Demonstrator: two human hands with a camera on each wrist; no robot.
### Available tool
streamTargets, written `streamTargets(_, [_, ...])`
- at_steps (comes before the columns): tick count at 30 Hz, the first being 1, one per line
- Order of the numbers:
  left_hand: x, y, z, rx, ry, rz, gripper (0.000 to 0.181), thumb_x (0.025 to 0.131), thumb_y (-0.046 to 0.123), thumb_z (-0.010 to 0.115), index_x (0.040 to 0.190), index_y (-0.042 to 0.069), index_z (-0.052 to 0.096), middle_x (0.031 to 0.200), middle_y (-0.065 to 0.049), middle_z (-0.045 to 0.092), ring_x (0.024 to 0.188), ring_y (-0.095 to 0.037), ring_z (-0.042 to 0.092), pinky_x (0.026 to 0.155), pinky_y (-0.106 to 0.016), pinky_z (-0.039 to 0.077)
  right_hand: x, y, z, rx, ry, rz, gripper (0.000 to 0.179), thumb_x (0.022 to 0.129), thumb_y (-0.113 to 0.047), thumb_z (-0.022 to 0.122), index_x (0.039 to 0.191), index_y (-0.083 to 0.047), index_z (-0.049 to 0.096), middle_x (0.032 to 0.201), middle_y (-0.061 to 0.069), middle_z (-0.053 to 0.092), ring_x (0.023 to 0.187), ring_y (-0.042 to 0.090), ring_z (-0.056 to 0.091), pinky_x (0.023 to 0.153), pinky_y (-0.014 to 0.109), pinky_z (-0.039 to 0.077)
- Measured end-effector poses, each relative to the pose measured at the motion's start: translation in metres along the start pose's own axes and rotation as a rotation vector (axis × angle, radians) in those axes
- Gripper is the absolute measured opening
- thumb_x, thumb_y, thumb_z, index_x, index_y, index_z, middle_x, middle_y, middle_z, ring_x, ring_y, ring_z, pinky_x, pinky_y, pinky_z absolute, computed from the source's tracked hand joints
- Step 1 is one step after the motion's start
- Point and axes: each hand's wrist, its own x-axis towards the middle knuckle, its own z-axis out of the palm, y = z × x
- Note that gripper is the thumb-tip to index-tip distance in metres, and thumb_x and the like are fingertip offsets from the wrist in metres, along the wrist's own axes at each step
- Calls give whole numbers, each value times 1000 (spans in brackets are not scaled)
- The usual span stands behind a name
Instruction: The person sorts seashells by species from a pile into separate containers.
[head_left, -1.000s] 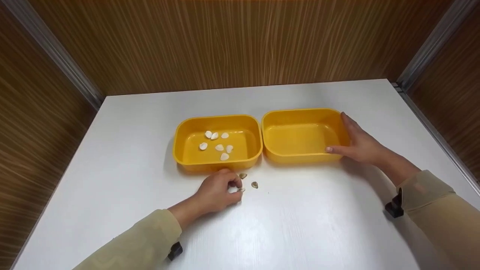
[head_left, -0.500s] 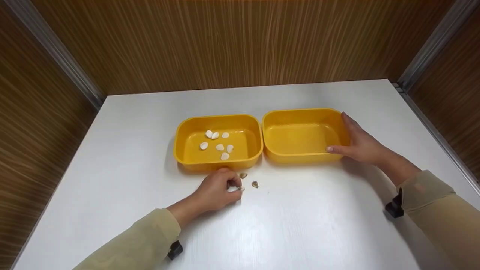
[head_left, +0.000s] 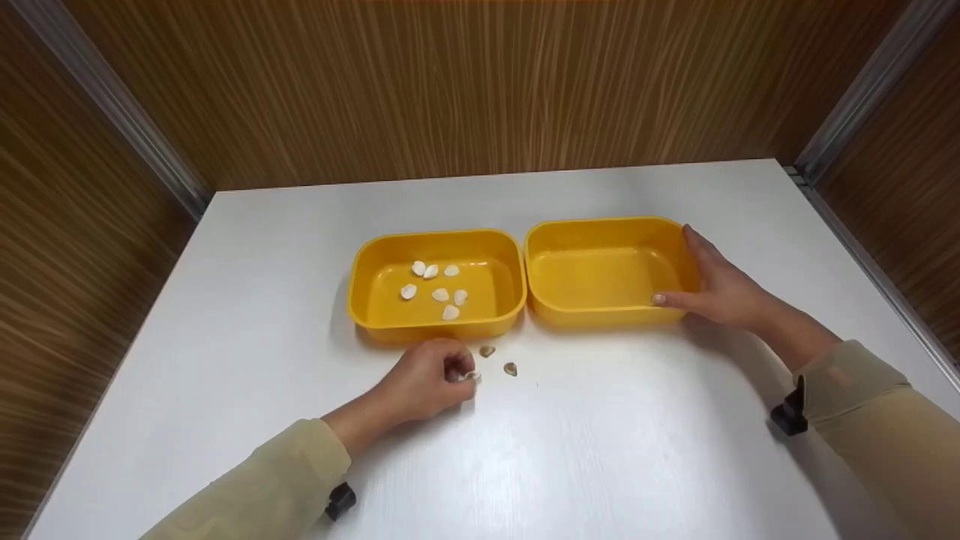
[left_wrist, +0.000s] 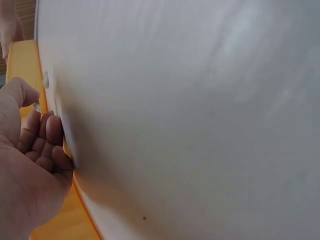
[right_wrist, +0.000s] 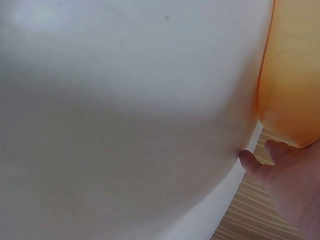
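Observation:
My left hand (head_left: 424, 382) pinches a small whitish seashell (head_left: 472, 376) between thumb and index finger, just above the white table in front of the left yellow bin (head_left: 435, 331). In the left wrist view only a sliver of that shell (left_wrist: 36, 106) shows at the fingertips. Two brownish shells, one near the bin (head_left: 487, 351) and another closer to me (head_left: 511, 369), lie right of this hand. Inside the left bin are several white shells (head_left: 440, 295). My right hand (head_left: 724, 292) holds the right yellow bin (head_left: 600, 316) at its right end, thumb over the front rim and fingers along the side.
Both bins stand side by side, almost touching, and the right one has nothing in it. Behind the white table (head_left: 570, 465) rises a wood-grain panel (head_left: 480, 90). Similar panels with metal edge strips flank it left and right.
My left hand has drawn slightly left, away from the two brownish shells, with the pinched shell lifted along with it. The right hand and both bins stay put.

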Motion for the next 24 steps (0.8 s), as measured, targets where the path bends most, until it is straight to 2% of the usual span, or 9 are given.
streamTargets(5, [2,3,-1,-9,-7,8,11,90,10,78,93,14,69,83,7,63,77,-11,59,69,-24,52,1,2,-2,1,2,3,131,90,-53,82,169,-13,-14,176,24,-6,158,54,8,123,73,10])
streamTargets(10, [0,12,-2,-38,-16,40,12,89,8,78,94,13,69,86,7,64,78,-11,59,70,-24,53,1,3,-2,17,-3,22,132,89,-54,82,169,-16,-16,176,21,-9,158,53,6,122,74,8])
streamTargets(14, [3,22,-3,-45,-3,112,10,89,6,77,94,13,70,87,8,66,80,-12,61,72,-24,53,0,4,-2,16,2,14,131,90,-53,82,169,-15,-15,176,21,-8,158,53,7,123,73,9])
streamTargets(17, [6,32,-7,-43,4,175,8,90,6,76,95,11,72,88,6,68,81,-14,63,73,-29,55,-1,2,-2,18,5,11,131,90,-53,82,169,-14,-14,177,20,-6,159,51,9,123,72,9])
streamTargets(21, [14,47,-16,-43,4,244,13,92,6,76,104,6,77,94,4,70,86,-15,64,79,-38,59,-1,0,-1,24,1,27,131,89,-55,82,170,-16,-15,177,18,-7,159,50,8,124,71,9])
streamTargets(24, [25,59,-25,-38,14,276,16,94,8,77,109,6,80,97,3,71,87,-14,65,80,-37,60,0,-1,0,19,0,32,132,89,-55,82,169,-16,-15,177,19,-7,159,50,8,123,72,9])
